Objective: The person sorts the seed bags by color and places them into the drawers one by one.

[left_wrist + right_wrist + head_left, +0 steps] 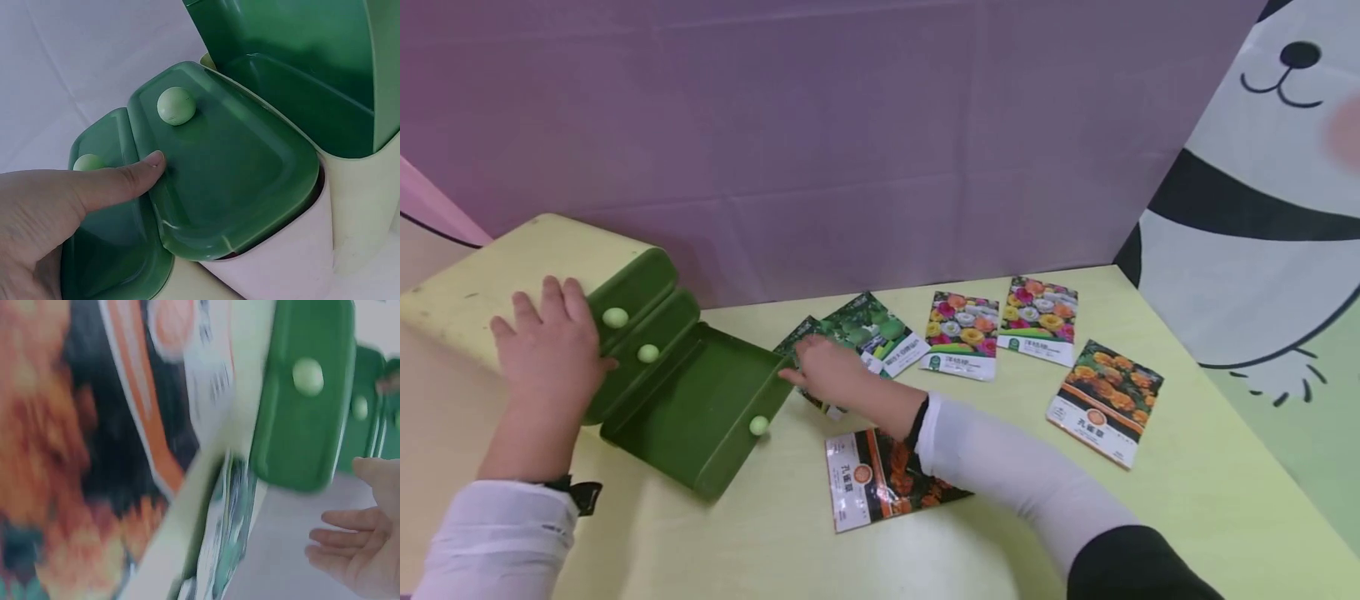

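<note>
Green drawer [722, 458] stands open on the bench [760, 550] in the head view, my left hand [553, 350] spread on its box [572, 242], gripping nothing. I judge the drawer light, stiff and smooth, best taken by its knob [759, 426]. The left wrist view shows my thumb [119, 187] over two closed drawers [231, 150]; the right wrist view, my right hand [362, 540] empty, fingers loosely parted.

The drawer unit [580, 237] is placed on the table's left [760, 550], its open drawer [670, 417] pulled out rightward. The left hand [552, 350] is rested on the unit; the right hand [835, 372] is held beside the drawer, near overlapping packets [872, 321]. To their right, a third packet [961, 333] and a fourth [1039, 321] are laid, then a fifth [1105, 404], nearer the viewer. A sixth [880, 483] is partly covered by the right forearm [1000, 454].
</note>
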Tool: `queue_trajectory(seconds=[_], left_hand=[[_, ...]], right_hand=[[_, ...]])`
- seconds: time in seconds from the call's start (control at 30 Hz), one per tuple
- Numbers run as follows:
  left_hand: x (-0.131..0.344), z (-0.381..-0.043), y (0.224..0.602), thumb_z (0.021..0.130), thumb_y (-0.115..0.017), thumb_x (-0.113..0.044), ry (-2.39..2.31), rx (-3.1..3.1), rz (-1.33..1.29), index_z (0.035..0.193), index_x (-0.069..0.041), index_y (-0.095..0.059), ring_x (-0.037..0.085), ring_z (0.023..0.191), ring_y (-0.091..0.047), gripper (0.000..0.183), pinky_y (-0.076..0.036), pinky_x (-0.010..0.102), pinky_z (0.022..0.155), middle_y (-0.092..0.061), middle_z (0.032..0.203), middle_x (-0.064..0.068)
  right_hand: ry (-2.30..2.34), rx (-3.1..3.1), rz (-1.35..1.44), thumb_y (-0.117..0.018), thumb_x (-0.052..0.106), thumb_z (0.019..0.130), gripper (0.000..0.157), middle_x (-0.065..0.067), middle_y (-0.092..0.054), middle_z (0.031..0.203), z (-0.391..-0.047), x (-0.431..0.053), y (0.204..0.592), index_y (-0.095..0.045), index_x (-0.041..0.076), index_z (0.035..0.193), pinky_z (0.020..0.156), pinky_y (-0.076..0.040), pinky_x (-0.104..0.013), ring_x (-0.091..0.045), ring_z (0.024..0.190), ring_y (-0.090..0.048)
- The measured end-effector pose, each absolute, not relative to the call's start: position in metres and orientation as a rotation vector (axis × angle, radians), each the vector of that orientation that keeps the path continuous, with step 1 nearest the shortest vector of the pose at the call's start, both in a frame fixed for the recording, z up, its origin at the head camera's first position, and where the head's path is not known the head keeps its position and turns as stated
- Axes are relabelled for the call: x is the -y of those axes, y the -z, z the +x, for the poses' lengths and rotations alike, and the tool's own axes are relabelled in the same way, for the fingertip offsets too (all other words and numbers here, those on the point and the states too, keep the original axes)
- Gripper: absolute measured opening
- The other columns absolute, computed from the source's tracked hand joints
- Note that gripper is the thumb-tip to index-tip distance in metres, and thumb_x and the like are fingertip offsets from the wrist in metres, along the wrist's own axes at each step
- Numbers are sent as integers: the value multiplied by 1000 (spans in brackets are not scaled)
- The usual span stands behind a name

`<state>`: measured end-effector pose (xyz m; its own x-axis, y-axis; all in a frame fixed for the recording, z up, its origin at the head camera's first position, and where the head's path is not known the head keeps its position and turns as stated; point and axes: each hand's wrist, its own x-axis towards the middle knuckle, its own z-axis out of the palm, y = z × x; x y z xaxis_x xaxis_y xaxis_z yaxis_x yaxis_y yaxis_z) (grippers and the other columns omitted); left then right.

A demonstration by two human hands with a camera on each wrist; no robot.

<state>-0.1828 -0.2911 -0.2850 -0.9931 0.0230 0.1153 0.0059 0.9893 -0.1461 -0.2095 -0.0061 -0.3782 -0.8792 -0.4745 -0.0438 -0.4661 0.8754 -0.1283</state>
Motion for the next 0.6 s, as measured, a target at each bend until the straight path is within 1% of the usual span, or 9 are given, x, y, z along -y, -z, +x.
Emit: queue_trajectory(seconds=[0.03,0.1,0.13,0.17,0.23,0.27,0.4,0.53,0.6], left_hand=[[291,-182,285,80,-77,-27,-224,3012,-24,145,17,4,67,129,-12,113,-18,78,104,-8,147,45],[292,-182,285,80,-78,-27,-226,3005,-27,145,17,3,68,128,-12,113,-18,79,104,-8,146,45],[292,-182,285,80,-78,-27,-224,3007,-25,145,17,3,68,128,-12,113,-18,79,104,-8,146,45],[293,-182,286,80,-77,-27,-219,3009,-23,145,17,4,68,128,-12,113,-17,79,104,-8,147,45],[294,-182,287,80,-77,-27,-213,3014,-14,146,16,5,67,128,-12,114,-16,79,104,-7,147,44],[295,-182,287,80,-77,-27,-211,3018,-8,146,16,5,67,128,-11,114,-16,78,104,-7,147,44],[294,-183,286,80,-77,-27,-200,3033,2,146,15,6,67,129,-10,114,-14,78,105,-6,148,44],[291,-184,283,81,-77,-26,-190,3041,6,146,15,6,67,130,-9,113,-14,78,105,-6,148,43],[290,-184,282,81,-77,-26,-191,3039,11,146,16,5,67,130,-9,113,-15,78,105,-6,148,44]], right_hand=[[190,-2967,-686,-42,56,98,67,-11,-47,147,-217,2,378,-48,5,141,91,-57,-29,-22,131,-50],[228,-2948,-579,-44,57,97,74,-13,-32,156,-230,-6,381,-37,3,147,110,-42,-34,-24,145,-31],[240,-2939,-533,-44,58,96,78,-14,-25,159,-236,-9,383,-32,2,149,116,-34,-35,-25,148,-22],[251,-2935,-495,-45,59,95,82,-14,-19,161,-242,-12,387,-28,1,151,119,-29,-35,-26,149,-16],[254,-2919,-437,-46,62,93,89,-16,-12,162,-251,-16,395,-21,0,152,122,-20,-36,-27,151,-9],[258,-2912,-413,-47,62,93,91,-17,-10,162,-254,-17,399,-18,-1,153,123,-16,-36,-28,151,-8],[181,-2865,-384,-45,68,90,99,-20,-8,162,-261,-20,415,-14,-3,153,124,-11,-38,-31,151,-6],[74,-2814,-407,-43,71,89,102,-21,-9,161,-262,-20,423,-15,-5,152,125,-7,-37,-31,151,-7],[47,-2812,-410,-44,71,88,103,-21,-11,161,-262,-19,426,-17,-5,152,125,-7,-36,-30,150,-9]])
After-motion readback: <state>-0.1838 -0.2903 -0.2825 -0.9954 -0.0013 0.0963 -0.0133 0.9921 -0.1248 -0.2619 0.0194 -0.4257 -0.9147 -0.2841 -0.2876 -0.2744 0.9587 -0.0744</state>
